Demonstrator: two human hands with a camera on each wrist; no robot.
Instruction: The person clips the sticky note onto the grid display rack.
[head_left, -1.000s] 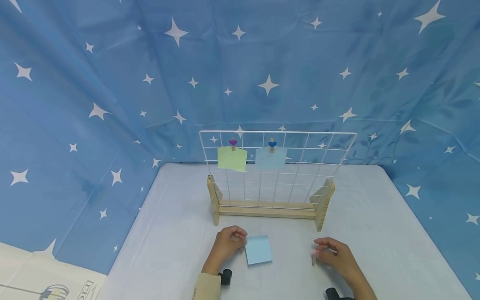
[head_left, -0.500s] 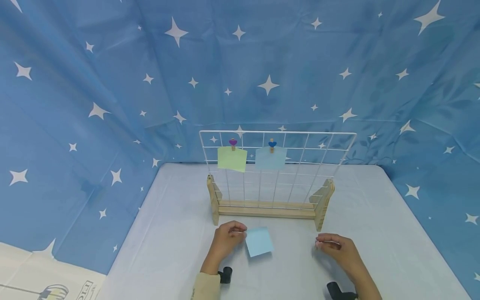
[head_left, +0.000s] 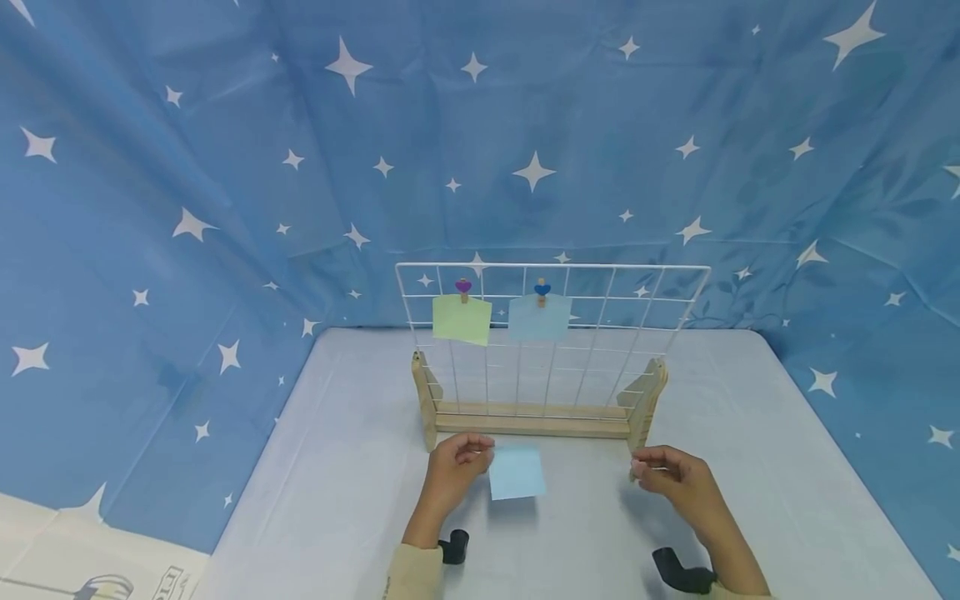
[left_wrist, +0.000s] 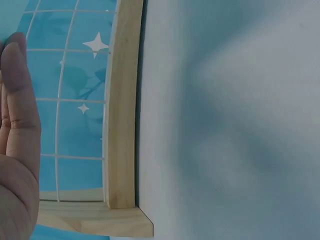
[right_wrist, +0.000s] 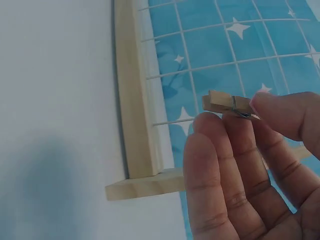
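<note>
A light blue sticky note (head_left: 517, 475) is raised off the table, its upper left corner pinched by my left hand (head_left: 452, 479). In the left wrist view that hand (left_wrist: 20, 135) shows only partly, at the left edge. My right hand (head_left: 682, 485) pinches a small wooden clothespin (right_wrist: 222, 101) by one end, between thumb and fingers. A bit of pink shows at the thumb tip. Both hands are in front of a white wire grid (head_left: 592, 333) on a wooden stand (head_left: 532, 427).
On the grid hang a green note (head_left: 461, 322) under a purple heart clothespin (head_left: 463, 287) and a blue note (head_left: 540, 320) under a blue heart clothespin (head_left: 542, 290). A starry blue cloth (head_left: 420, 117) surrounds the white table (head_left: 345, 467).
My left hand has moved forward and lifted the blue note from the table towards the stand. My right hand has lifted and moved forward with the clothespin.
</note>
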